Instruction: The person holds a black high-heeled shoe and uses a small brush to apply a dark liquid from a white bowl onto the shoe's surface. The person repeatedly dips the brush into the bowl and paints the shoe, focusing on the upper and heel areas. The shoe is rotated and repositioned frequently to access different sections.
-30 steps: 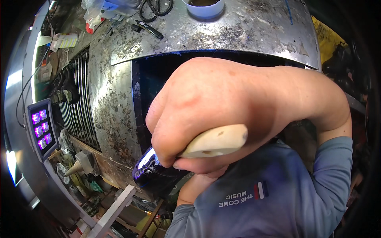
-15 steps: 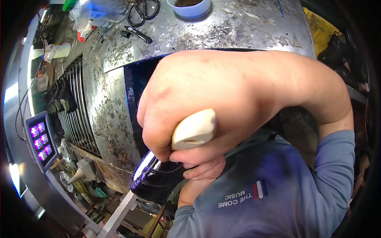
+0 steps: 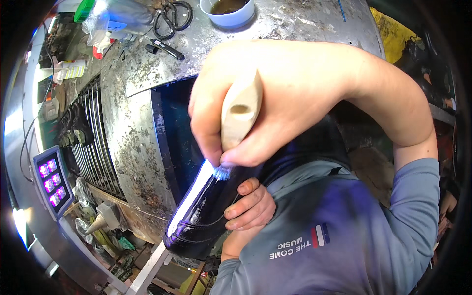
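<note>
My right hand (image 3: 280,93) grips a brush (image 3: 241,110) with a pale wooden handle that has a hole near its end. Its short bluish-white bristles touch the upper part of a glossy black shoe (image 3: 199,223), right beside a bright white band along the shoe's left edge. Whether that band is a strip or glare I cannot tell. Curved seam lines cross the shoe's lower end. My left hand (image 3: 253,209) holds the shoe from the right side, fingers curled over it. The shoe's upper end is hidden behind my right hand.
On the worn metal bench (image 3: 295,24) stand a white bowl (image 3: 228,17) of dark liquid, black-handled scissors (image 3: 173,19) and a black marker (image 3: 168,49). At left, a lamp (image 3: 53,182) glows purple beside a metal rack (image 3: 98,142) with dark shoes (image 3: 76,128).
My right hand has moved up and away from my left hand, and the brush handle now stands more upright. The bristles and more of the shoe have come into sight.
</note>
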The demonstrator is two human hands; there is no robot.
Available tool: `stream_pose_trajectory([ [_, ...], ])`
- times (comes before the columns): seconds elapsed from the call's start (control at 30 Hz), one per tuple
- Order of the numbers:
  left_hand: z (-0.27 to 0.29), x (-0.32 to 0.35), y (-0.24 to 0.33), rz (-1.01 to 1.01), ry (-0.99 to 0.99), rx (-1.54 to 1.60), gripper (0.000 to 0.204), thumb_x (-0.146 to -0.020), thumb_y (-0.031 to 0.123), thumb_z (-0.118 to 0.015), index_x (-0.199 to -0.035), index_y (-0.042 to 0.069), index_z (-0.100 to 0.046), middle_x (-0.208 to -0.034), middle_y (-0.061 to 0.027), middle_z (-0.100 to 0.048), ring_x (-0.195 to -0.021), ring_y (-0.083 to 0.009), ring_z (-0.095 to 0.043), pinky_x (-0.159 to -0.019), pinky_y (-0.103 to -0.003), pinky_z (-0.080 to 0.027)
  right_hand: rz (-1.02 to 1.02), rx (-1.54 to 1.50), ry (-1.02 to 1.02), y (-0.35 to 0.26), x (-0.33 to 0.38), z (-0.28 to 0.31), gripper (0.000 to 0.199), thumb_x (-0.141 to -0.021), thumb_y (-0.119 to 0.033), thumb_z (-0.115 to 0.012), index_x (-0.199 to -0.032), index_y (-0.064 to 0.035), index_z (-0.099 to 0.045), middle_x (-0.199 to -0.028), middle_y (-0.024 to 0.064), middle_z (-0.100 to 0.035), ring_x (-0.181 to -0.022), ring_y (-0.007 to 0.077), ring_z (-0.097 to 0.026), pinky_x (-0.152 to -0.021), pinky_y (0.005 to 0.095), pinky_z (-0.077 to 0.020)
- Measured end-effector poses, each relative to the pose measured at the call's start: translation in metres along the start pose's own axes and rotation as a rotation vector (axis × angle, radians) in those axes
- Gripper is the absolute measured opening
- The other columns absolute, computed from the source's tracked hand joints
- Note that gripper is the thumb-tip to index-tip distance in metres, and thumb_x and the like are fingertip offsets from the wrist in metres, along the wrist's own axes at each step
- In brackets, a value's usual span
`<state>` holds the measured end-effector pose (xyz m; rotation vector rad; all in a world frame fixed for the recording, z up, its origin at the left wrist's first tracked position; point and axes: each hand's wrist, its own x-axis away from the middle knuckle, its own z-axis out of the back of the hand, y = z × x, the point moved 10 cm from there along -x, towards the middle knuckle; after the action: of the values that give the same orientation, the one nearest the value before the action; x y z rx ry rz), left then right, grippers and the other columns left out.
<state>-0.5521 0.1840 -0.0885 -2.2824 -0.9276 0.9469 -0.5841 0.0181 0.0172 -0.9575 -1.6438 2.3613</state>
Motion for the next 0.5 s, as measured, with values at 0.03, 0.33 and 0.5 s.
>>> stream_pose_trajectory([
  [0.03, -0.001, 0.002, 0.001, -0.015, 0.003, -0.012, 0.035, -0.105, 0.01, -0.048, -0.136, -0.005, -0.05, -0.101, -0.0172, -0.076, -0.081, -0.0298, -0.077, -0.064, -0.033, -0.063, -0.022, 0.012, -0.012, 0.003, 0.001, 0.002, 0.019, -0.074, -0.016, -0.074, -0.087, -0.0029, -0.077, -0.077, 0.0087, -0.074, -0.071, 0.0216, -0.071, -0.067, 0.0344, -0.0552],
  [0.33, -0.043, 0.053, 0.052, -0.248, 0.344, -0.37, 0.053, -0.105, 0.022, -0.053, -0.146, -0.007, -0.038, -0.102, -0.0199, -0.07, -0.071, -0.0276, -0.071, -0.048, -0.031, -0.057, -0.128, 0.003, 0.254, 0.009, 0.032, 0.054, 0.027, -0.086, -0.023, -0.081, -0.101, -0.0004, -0.077, -0.093, 0.0097, -0.076, -0.084, 0.0166, -0.071, -0.077, 0.0307, -0.0561],
  [0.5, -0.206, 0.132, 0.1, -0.786, 1.065, -1.671, 0.08, -0.094, 0.052, -0.065, -0.154, 0.006, -0.04, -0.142, -0.016, -0.058, -0.129, -0.0292, -0.058, -0.111, -0.049, -0.047, -0.138, 0.009, 0.336, 0.014, 0.044, 0.062, 0.023, -0.083, -0.017, -0.082, -0.1, -0.0006, -0.078, -0.093, 0.0093, -0.076, -0.086, 0.0161, -0.071, -0.077, 0.0288, -0.0558],
])
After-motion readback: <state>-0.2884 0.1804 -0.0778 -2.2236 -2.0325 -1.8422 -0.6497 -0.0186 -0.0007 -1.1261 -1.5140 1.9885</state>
